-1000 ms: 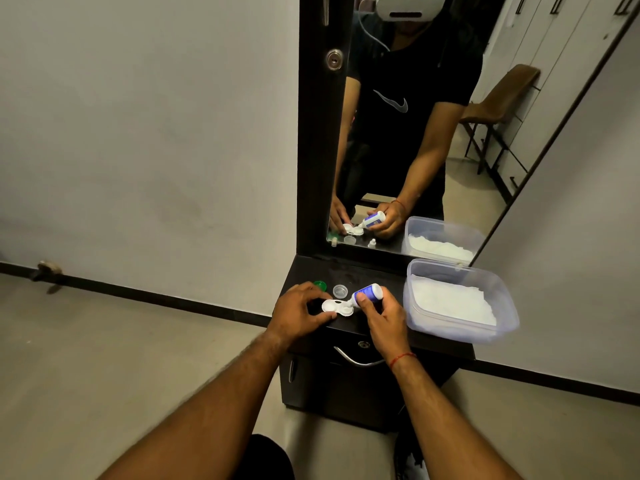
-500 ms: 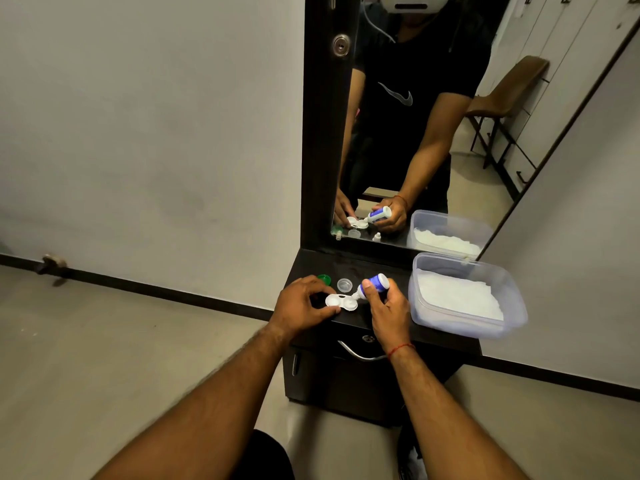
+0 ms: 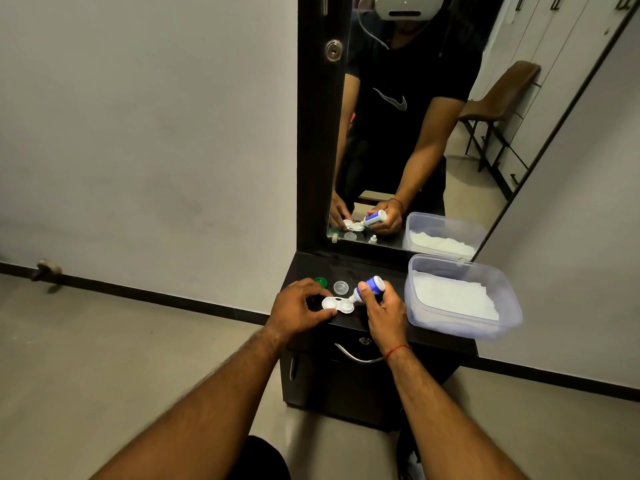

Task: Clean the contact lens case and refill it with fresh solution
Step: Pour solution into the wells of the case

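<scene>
A white two-well contact lens case [image 3: 335,304] lies open on the dark cabinet top [image 3: 349,268]. My left hand [image 3: 298,308] pinches the case's left well between thumb and fingers. My right hand [image 3: 384,311] grips a small white solution bottle with a blue label [image 3: 370,287], tipped down to the left with its nozzle over the right well. A green cap [image 3: 321,282] and a clear cap [image 3: 341,287] rest just behind the case.
A clear plastic tub [image 3: 464,327] holding white tissue sits at the right end of the cabinet top, overhanging its edge. A tall mirror [image 3: 398,133] stands behind and reflects the person. Below are a drawer handle [image 3: 356,356] and bare floor.
Both hands, the case and the bottle hold the same pose over the cabinet. Only the head camera's view has shifted slightly.
</scene>
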